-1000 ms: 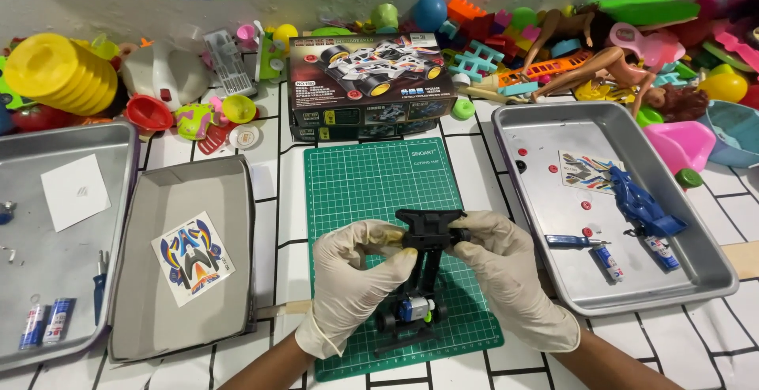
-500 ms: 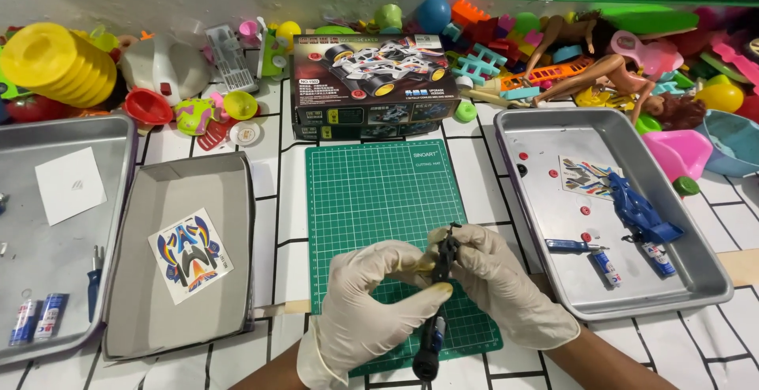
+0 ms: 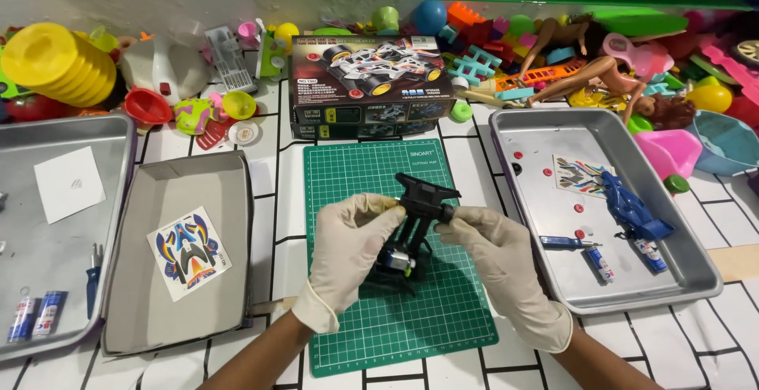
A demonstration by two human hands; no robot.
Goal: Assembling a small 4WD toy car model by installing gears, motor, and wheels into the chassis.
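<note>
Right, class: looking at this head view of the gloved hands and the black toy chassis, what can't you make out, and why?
- Underside of the black toy chassis: hidden in the head view by the left hand and right hand.
- Left metal tray: cut off by the left frame edge.
- Small red bits in the right metal tray: too small to identify.
- Toy pile at the back: partly cut off on the right.

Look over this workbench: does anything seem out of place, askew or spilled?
Toys lie jumbled along the wall, a doll on its side. The sticker sheet sits askew in its cardboard tray.
</note>
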